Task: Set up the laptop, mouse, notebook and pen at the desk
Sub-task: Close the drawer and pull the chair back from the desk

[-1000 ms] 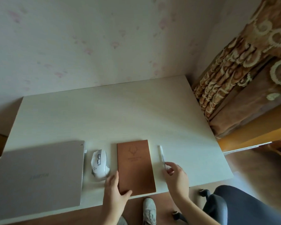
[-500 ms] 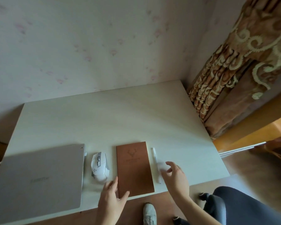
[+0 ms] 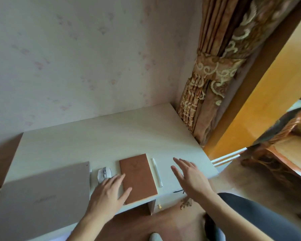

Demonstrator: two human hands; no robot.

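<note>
Along the front of the pale desk (image 3: 111,136) lie four things in a row. A closed grey laptop (image 3: 42,195) is at the left, then a white mouse (image 3: 103,173), a brown notebook (image 3: 137,178) and a white pen (image 3: 156,172). My left hand (image 3: 108,193) is spread flat between mouse and notebook, its fingers over the mouse's near end and its thumb on the notebook's left edge. My right hand (image 3: 188,176) hovers with fingers straight, to the right of the pen and apart from it, holding nothing.
A wall stands behind the desk. A patterned brown curtain (image 3: 208,94) hangs at the desk's right rear corner, beside an orange door frame (image 3: 261,94). A dark chair seat (image 3: 250,218) sits at lower right over the wooden floor.
My right hand has let go of the pen and moved right, fingers straightened. The pen now lies close beside the notebook. My left hand stays by the notebook. The camera tilted up.
</note>
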